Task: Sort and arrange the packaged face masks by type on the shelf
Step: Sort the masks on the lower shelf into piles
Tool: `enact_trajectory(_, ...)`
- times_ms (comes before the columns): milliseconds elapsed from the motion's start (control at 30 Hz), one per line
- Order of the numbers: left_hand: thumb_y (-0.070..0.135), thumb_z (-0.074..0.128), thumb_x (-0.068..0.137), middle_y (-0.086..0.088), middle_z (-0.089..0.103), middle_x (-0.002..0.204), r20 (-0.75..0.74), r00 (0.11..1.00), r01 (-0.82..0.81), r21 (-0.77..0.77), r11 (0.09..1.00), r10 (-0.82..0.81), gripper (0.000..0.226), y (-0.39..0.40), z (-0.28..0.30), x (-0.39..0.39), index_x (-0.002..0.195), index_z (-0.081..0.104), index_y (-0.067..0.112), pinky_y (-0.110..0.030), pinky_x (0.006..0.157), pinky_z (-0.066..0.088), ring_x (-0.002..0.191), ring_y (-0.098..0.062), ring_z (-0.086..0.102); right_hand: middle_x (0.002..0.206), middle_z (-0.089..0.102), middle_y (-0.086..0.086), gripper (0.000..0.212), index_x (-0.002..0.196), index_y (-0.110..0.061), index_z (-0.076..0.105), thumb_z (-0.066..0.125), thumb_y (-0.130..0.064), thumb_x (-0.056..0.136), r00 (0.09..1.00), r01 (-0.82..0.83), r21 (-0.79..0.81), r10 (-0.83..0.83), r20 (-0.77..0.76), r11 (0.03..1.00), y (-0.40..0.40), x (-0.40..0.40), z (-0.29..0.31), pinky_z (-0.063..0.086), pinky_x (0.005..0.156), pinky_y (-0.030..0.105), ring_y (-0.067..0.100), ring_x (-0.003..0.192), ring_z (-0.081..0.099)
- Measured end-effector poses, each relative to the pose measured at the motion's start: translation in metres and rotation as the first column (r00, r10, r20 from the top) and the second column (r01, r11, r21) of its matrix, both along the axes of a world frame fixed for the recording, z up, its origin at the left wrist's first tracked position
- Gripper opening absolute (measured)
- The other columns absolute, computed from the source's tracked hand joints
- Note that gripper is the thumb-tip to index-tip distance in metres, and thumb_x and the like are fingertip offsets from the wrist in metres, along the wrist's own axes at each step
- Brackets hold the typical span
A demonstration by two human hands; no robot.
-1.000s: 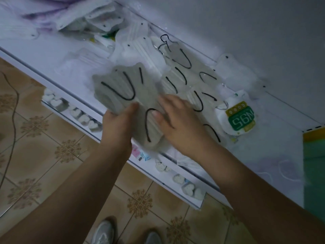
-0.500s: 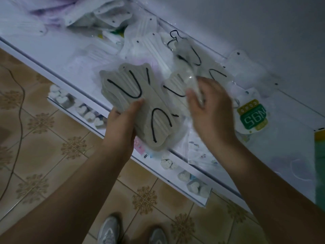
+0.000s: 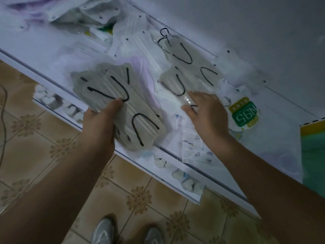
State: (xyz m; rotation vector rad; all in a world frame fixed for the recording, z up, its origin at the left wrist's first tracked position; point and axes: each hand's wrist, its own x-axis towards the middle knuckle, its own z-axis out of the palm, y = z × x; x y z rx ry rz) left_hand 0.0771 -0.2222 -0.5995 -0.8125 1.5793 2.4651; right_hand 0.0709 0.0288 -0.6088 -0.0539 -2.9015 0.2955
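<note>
The left hand (image 3: pixel 100 124) is gripping a fanned stack of grey masks (image 3: pixel 121 110), pleated, in glossy film with black ear loops, thumb pinching on top, above the white shelf (image 3: pixel 26 44) edge. The right hand (image 3: pixel 208 113) is resting with fingers spread on crinkly clear packets (image 3: pixel 177 103) on the shelf.

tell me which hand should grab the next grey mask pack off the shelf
Right. The right hand is free and already rests by the loose grey packs, while the left hand is full with the gathered grey stack.
</note>
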Motion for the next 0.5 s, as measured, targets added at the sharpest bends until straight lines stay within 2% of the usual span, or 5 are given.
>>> enact_trajectory(133,0.018,0.07,0.094,-0.002,0.074,0.118,-0.004,1.0,-0.009,-0.013,1.0,0.008,0.042,0.005,0.0,0.001,0.134,0.059,0.01,-0.033,0.087,0.06,0.103,-0.017,0.073,0.113,0.071,0.003,0.039,0.129,-0.016,0.064,0.055,-0.039,0.099,0.988,0.046,-0.233,-0.079,-0.135,0.971,-0.015,-0.008,0.017,0.054,0.084,0.037,0.022,0.105,0.064)
enact_trajectory(233,0.027,0.069,0.095,0.001,0.074,0.119,-0.028,1.0,0.012,0.017,1.0,-0.012,0.044,0.01,0.007,0.001,0.135,0.058,0.013,-0.04,0.095,0.058,0.106,-0.015,0.072,0.107,0.071,0.0,0.038,0.127,-0.015,0.065,0.054,-0.038,0.099,0.974,-0.046,-0.415,-0.053,-0.222,0.909,-0.041,-0.006,0.035,0.055,0.081,0.029,0.013,0.096,0.065)
enact_trajectory(367,0.057,0.06,0.09,-0.004,0.068,0.131,-0.194,0.955,0.254,0.131,0.958,-0.227,0.068,0.015,0.018,0.003,0.141,0.051,0.014,-0.05,0.108,0.047,0.12,-0.023,0.066,0.131,0.056,-0.001,0.051,0.133,-0.025,0.059,0.044,-0.056,0.095,0.979,-0.201,-0.281,0.204,-0.018,0.938,-0.081,0.009,0.046,0.05,0.089,0.033,0.017,0.113,0.054)
enact_trajectory(433,0.04,0.065,0.095,-0.009,0.069,0.129,-0.219,0.946,0.255,0.051,0.965,-0.238,0.054,0.017,0.014,0.001,0.139,0.053,0.01,-0.05,0.106,0.049,0.119,-0.026,0.067,0.139,0.047,-0.002,0.057,0.136,-0.027,0.055,0.035,-0.061,0.094,0.927,-0.34,-0.194,0.362,0.096,0.92,-0.094,0.02,0.039,0.045,0.095,0.036,0.021,0.12,0.047)
enact_trajectory(500,0.027,0.074,0.085,-0.009,0.073,0.118,-0.125,0.984,0.122,-0.076,0.99,-0.131,0.053,0.017,0.007,-0.003,0.132,0.059,0.008,-0.048,0.098,0.056,0.108,-0.025,0.072,0.139,0.048,-0.001,0.05,0.137,-0.024,0.054,0.036,-0.051,0.099,0.926,-0.368,-0.111,0.375,0.049,0.923,-0.089,0.02,0.032,0.043,0.094,0.037,0.02,0.118,0.047)
